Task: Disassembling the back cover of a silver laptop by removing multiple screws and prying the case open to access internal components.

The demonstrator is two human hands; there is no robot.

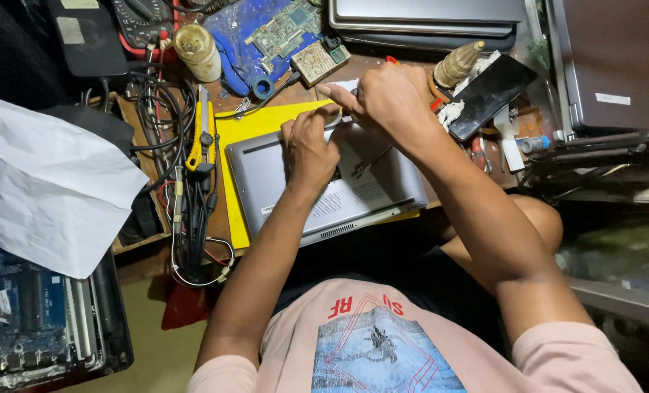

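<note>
**Laptop belly-up on the bench, both hands at its far edge**

So the workbench (146, 266) is packed. Biggest thing in play is the grey laptop (324, 185), lying bottom-side up on a yellow mat (231, 171) around the middle of the bench, its vent strip facing the near edge. At the far right corner sits another closed dark laptop (615, 62), and a couple more are stacked along the far edge (426, 18). A crumpled white sheet of paper (48, 189) covers the left side, with an opened machine showing its blue board (26, 320) at the near left corner.

The left hand (308, 149) presses down on the laptop's base panel near its far edge, fingers curled together and flat against the cover. The right hand (390, 98) is just beyond it at the far edge of the laptop, fingers bunched tight. It seems to pinch something small, but I can't tell what.

A bundle of black cables (186, 182) runs down left of the mat, with a yellow utility knife (197, 135) beside it. A loose green circuit board (284, 29) sits on a blue pad by the far edge.

My read: this is the base-cover stage, working the far edge. Next move probably needs a steady hold-down from the left while the right works carefully.
</note>
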